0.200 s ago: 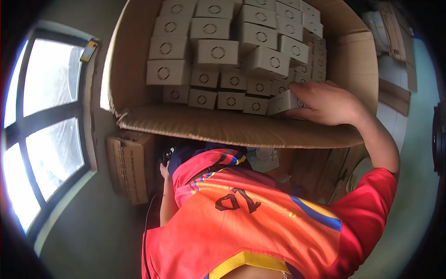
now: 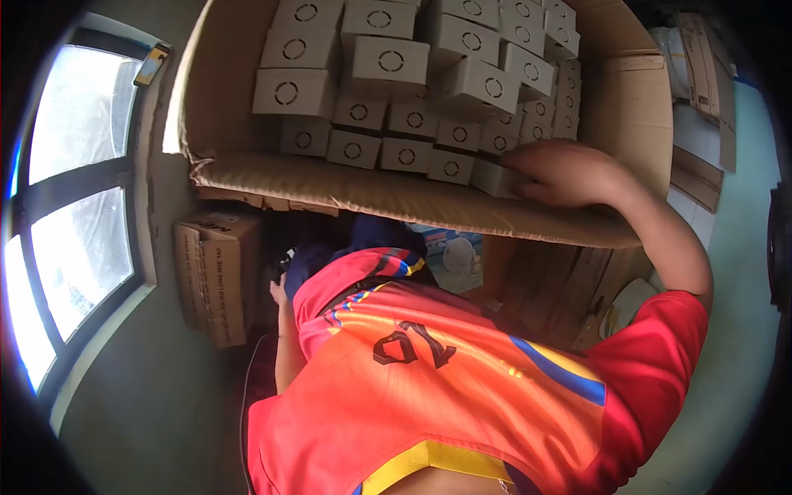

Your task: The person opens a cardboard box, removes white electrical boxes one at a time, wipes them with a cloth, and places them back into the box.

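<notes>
A large open cardboard carton [image 2: 396, 200] holds stacked small white boxes [image 2: 391, 62], each with a ring of dark slits on the end that faces me. Inside its near right corner, my right hand [image 2: 569, 173] is closed around one small white box [image 2: 495, 178], at the right end of the bottom row. My fingers cover much of that box. Down at my side, left of my dark trousers, my left hand [image 2: 280, 289] is small and dim beside a dark object with white bits. Its fingers are too unclear to read.
A closed brown carton [image 2: 219, 280] stands below the open one, at the left near the window [image 2: 82, 190]. Flat cardboard pieces [image 2: 701, 74] lean at the right by the pale wall. A thin black cable [image 2: 245, 396] hangs beside my shirt.
The held box has gone from tilted and sticking out to sitting closer in line with the bottom row, my right hand still around it. The view has shifted slightly.
</notes>
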### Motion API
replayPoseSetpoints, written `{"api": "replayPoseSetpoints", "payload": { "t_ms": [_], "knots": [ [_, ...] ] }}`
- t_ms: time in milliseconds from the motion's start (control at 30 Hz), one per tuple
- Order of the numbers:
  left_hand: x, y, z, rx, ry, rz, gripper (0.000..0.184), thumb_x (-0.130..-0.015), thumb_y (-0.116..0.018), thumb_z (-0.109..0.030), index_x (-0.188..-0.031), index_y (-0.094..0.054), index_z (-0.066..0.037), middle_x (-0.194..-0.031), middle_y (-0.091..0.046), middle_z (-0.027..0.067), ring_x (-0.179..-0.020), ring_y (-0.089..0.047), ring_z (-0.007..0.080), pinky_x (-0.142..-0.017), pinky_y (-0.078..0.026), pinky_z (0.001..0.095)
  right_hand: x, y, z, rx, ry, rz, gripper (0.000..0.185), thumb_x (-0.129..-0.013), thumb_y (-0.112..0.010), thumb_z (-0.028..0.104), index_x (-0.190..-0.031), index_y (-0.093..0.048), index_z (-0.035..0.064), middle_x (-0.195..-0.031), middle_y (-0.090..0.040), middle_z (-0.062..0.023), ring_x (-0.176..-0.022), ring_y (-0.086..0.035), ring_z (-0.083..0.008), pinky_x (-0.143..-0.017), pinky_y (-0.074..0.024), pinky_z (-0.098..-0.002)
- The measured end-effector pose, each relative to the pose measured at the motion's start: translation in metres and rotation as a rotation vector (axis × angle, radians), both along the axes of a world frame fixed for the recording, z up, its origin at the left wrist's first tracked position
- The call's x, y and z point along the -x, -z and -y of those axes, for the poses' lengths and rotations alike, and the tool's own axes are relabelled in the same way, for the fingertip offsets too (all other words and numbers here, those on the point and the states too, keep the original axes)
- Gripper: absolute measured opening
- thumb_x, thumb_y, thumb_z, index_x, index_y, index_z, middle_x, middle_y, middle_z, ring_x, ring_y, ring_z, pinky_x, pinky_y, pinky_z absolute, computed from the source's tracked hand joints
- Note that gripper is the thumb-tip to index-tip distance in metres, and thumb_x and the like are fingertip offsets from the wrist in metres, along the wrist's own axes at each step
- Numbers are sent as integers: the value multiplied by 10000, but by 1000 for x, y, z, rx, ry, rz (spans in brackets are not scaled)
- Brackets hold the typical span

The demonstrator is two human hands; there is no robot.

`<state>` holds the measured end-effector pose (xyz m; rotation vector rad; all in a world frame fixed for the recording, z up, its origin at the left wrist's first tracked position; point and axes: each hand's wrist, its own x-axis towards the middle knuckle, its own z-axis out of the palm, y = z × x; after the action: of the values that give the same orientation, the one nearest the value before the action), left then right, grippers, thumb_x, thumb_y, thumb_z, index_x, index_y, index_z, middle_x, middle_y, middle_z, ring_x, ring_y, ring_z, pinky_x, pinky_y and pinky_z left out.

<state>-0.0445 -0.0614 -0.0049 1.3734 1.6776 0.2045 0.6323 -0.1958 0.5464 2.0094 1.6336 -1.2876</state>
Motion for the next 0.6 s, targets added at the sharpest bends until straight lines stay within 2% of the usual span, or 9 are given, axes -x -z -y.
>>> {"api": "replayPoseSetpoints", "payload": {
  "t_ms": [100, 167, 267, 300, 367, 433, 467, 567, 600],
  "knots": [
    [-11, -14, -3, -107, -53, -293, 540, -857, -778, -372, -1170, -696, 61, -1094, -743, 203, -993, -703, 245, -913, -526, 383, -1, 2, 2, -61, 2, -12, 422, -944, -600, 202, -1313, -633, -1, -1173, -691, -238, -1090, -656, -403, -947, -523, -474],
    [-15, -53, -17, -55, -52, -226, 543, -877, -758, -352, -1226, -679, 56, -1160, -728, 190, -1043, -688, 222, -944, -516, 369, -3, -7, -4, -71, 7, -53, 434, -929, -598, 172, -1328, -637, 4, -1198, -693, -234, -1091, -660, -395, -953, -524, -469],
    [-73, -160, -48, -214, -262, 156, 488, -919, -725, -313, -1269, -665, 23, -1174, -709, 129, -1026, -675, 213, -911, -523, 360, -5, -34, -6, -243, 33, -128, 369, -938, -600, 171, -1252, -684, -5, -1095, -723, -233, -1033, -685, -387, -921, -533, -445],
    [-90, -207, -66, -247, -319, 231, 469, -931, -716, -300, -1278, -662, 11, -1166, -701, 107, -1010, -669, 211, -896, -525, 361, 1, -52, -14, -174, 159, -130, 356, -930, -611, 120, -1250, -682, -20, -1113, -730, -230, -1056, -694, -378, -919, -538, -409],
    [-111, -309, -108, -224, -460, 186, 454, -932, -722, -276, -1280, -649, 6, -1127, -691, 87, -963, -656, 202, -793, -540, 339, 15, -76, -4, -465, 206, -88, 360, -937, -596, 73, -1272, -666, -38, -1205, -722, -209, -1151, -690, -311, -1003, -504, -354],
    [-78, -362, -160, -473, -503, 221, 449, -938, -715, -276, -1280, -628, 2, -1044, -676, 76, -856, -643, 186, -668, -536, 346, 44, -107, 5, -526, 427, 60, 397, -956, -545, 96, -1309, -647, -54, -1343, -674, -158, -1275, -612, -245, -1095, -424, -342],
    [-72, -408, -182, -557, -528, 132, 383, -961, -680, -366, -1116, -633, -19, -844, -625, 82, -601, -573, 176, -421, -442, 346, 41, -111, 24, -602, 466, -12, 456, -936, -539, 146, -1325, -624, -78, -1356, -656, -203, -1273, -616, -280, -1086, -435, -365],
    [-49, -503, -220, -782, -608, 288, 322, -982, -591, -299, -1117, -657, -13, -891, -647, 68, -611, -585, 162, -455, -437, 284, -1, -122, 117, -605, 211, -425, 706, -914, -592, 378, -1464, -465, -47, -1403, -549, -275, -1210, -569, -431, -1067, -395, -543],
    [-49, -526, -232, -906, -486, 276, 359, -985, -547, -337, -1093, -669, -18, -898, -653, 71, -617, -591, 162, -468, -448, 274, 5, -121, 125, -640, 163, -509, 676, -901, -630, 425, -1414, -510, 2, -1342, -585, -232, -1143, -586, -412, -1043, -397, -561]
  ]
}}
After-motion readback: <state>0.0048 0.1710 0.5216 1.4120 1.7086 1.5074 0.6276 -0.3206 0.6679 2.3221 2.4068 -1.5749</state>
